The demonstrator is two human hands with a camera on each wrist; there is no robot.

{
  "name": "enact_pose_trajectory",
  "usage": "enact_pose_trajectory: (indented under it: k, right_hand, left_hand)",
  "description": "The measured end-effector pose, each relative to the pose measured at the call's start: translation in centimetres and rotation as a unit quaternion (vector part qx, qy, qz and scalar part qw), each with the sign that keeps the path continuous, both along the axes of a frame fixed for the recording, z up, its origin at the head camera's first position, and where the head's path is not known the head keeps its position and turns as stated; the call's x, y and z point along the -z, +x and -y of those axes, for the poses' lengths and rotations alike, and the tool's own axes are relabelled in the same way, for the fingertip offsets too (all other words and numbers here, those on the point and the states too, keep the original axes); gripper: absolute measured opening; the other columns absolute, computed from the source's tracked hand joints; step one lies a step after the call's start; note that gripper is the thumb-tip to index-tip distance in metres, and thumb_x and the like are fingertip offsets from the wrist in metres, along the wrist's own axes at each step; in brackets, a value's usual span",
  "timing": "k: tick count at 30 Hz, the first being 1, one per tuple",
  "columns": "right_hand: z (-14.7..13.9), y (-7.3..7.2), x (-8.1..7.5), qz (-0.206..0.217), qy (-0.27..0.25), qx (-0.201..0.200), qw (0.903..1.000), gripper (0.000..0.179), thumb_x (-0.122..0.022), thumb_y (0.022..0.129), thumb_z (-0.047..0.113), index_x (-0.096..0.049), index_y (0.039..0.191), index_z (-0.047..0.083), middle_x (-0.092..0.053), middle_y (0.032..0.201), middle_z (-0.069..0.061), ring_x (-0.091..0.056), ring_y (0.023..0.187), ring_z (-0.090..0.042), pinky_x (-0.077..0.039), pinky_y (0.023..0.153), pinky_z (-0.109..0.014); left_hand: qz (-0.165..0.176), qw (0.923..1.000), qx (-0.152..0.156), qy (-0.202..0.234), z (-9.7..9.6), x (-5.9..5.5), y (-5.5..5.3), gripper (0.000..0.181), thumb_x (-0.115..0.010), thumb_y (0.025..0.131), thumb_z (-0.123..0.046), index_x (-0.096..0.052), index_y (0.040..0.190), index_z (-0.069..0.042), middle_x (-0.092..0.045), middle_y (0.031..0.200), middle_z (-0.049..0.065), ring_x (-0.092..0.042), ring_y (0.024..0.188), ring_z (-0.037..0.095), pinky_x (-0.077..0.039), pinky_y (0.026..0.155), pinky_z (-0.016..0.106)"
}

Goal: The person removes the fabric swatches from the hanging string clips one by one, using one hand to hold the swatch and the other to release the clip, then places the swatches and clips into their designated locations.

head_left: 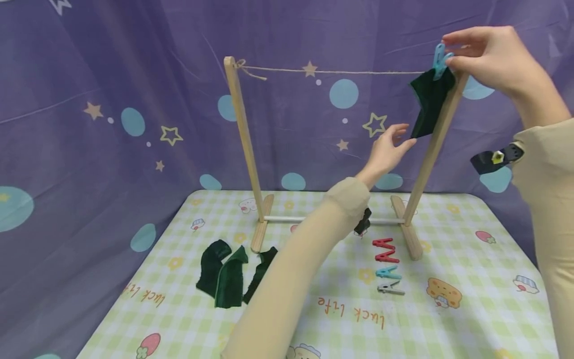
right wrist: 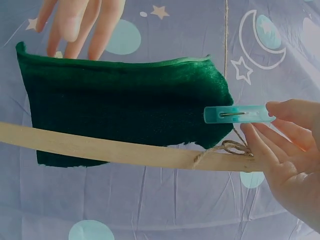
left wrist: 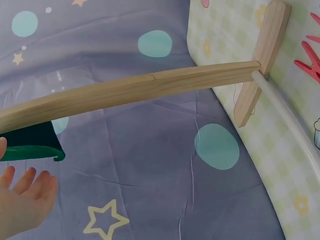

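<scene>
A dark green cloth (head_left: 431, 102) hangs at the right end of the string line (head_left: 332, 72), close against the wooden post. At its top edge sits a light blue clothespin (right wrist: 237, 114), and my right hand (head_left: 495, 55) pinches the handle ends between thumb and fingers. My left hand (head_left: 386, 152) is beside the cloth's lower edge, its fingers loosely spread and holding nothing. In the left wrist view those fingers (left wrist: 37, 185) lie just under the cloth's rolled green border (left wrist: 32, 152).
Green cloth pieces (head_left: 230, 279) lie on the left of the checked tablecloth (head_left: 170, 299), one partly behind my left sleeve. Red (head_left: 385, 256), blue (head_left: 388, 272) and metal clothespins (head_left: 390, 288) form a column near the right foot of the wooden stand (head_left: 244, 134).
</scene>
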State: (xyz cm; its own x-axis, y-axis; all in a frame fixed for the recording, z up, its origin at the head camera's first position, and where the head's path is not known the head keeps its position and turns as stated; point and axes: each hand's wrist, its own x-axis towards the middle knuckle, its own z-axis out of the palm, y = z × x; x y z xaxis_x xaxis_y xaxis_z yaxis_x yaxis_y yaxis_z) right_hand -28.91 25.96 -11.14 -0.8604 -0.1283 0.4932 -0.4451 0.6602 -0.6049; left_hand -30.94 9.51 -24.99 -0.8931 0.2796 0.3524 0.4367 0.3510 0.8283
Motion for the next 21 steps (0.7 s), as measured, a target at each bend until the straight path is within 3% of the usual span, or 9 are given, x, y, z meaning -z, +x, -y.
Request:
enact_pose_trajectory:
  k: [5,15,21]
  right_hand:
    - [0.0,-0.1,0.0,-0.001,0.006,0.004,1.0000,0.043,-0.053,0.088,0.020,-0.045,0.131,0.019,-0.049,0.127,0.007,-0.048,0.101,0.008,-0.034,0.092,-0.013]
    - [0.3,0.0,0.0,0.003,-0.006,0.007,0.9999,0.043,-0.056,0.087,0.022,-0.048,0.129,0.019,-0.049,0.127,0.008,-0.046,0.111,0.003,-0.031,0.098,-0.020]
    - [0.1,0.1,0.0,0.005,-0.016,0.007,0.9998,0.043,-0.058,0.086,0.024,-0.050,0.127,0.019,-0.051,0.124,0.009,-0.049,0.103,0.006,-0.031,0.098,-0.019]
  left_hand:
    - [-0.011,0.9999,-0.005,-0.007,-0.7,0.1,0.0,0.040,-0.059,0.086,-0.024,-0.049,0.125,-0.015,-0.054,0.121,-0.003,-0.051,0.109,0.009,-0.041,0.083,0.013]
    - [-0.019,0.9991,-0.038,0.004,-1.7,0.1,0.3,0.034,-0.058,0.087,-0.026,-0.054,0.119,-0.016,-0.056,0.117,-0.007,-0.052,0.107,0.007,-0.041,0.080,0.011]
    - [-0.036,0.9971,-0.067,0.010,-2.0,0.0,0.2,0.023,-0.058,0.087,-0.023,-0.062,0.107,-0.013,-0.064,0.098,-0.006,-0.058,0.087,0.001,-0.041,0.067,0.007]
